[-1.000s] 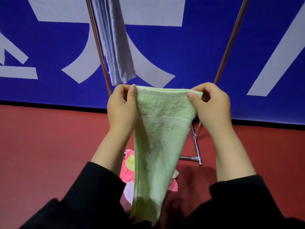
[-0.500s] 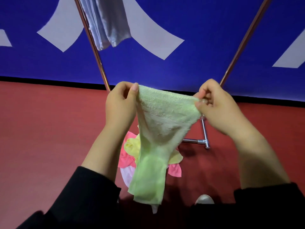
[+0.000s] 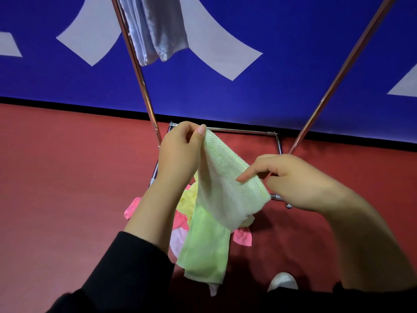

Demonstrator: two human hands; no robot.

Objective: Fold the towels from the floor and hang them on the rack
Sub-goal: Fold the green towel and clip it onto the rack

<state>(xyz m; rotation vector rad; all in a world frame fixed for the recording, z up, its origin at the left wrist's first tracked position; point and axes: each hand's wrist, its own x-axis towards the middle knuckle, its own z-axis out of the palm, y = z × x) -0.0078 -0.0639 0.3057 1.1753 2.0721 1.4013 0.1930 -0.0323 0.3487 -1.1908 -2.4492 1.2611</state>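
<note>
Head view: we hold the pale green terry towel (image 3: 222, 190) mid-fold above the floor pile; left hand (image 3: 180, 154) pinches its far corner, right hand (image 3: 291, 179) pinches its near edge. Next, we judge, align the corners before the chrome rack (image 3: 140, 75).

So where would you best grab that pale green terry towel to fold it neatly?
By its top hem corners, from above. The pale green terry towel hangs limp and twisted from the left hand, while the right hand pinches its lower corner; lifting both corners level would probably let it drape flat.
</note>
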